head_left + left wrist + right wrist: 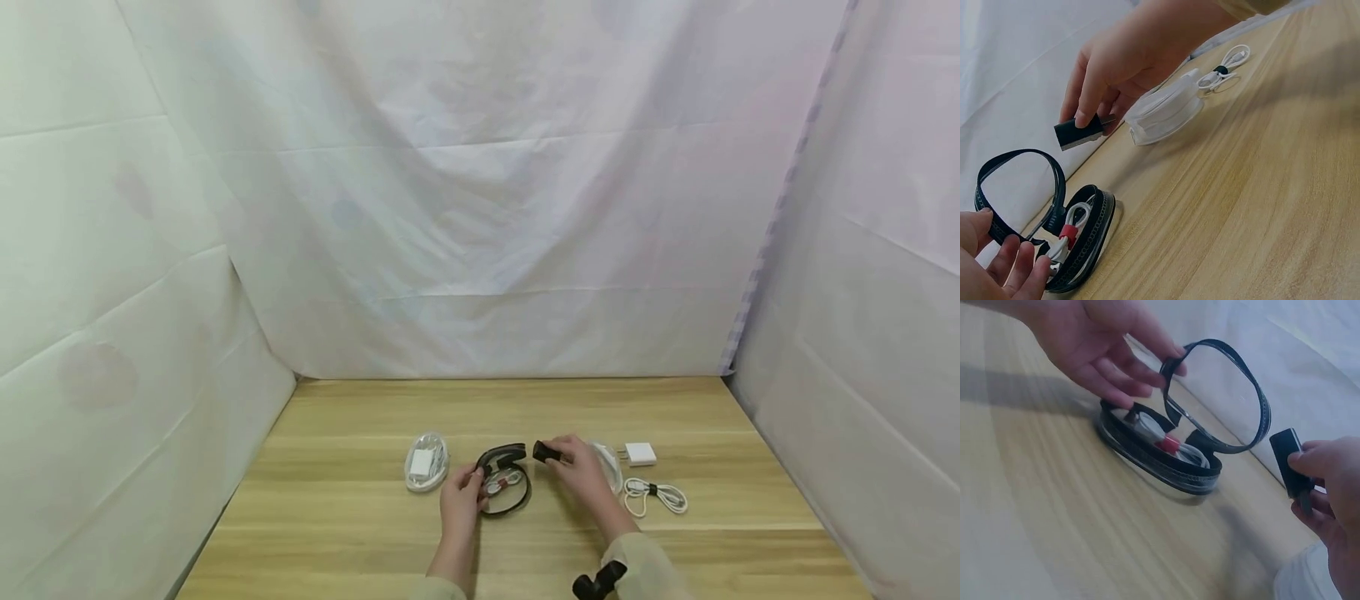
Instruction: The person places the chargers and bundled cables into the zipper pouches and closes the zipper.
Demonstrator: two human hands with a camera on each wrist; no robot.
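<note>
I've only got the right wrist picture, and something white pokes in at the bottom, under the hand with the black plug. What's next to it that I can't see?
Observer: The head view shows a white charger with prongs, lying to the right of that white pouch.

Operator: Ooh! I see a red-strapped cable inside the open case. Is there another cable anywhere?

Observer: Yes, in the head view a black-tied cable lies on the table, nearer the person than the charger.

Operator: And what's out past the left hand, where my picture stops?

Observer: The head view shows a second white pouch to the left of that hand.
</note>
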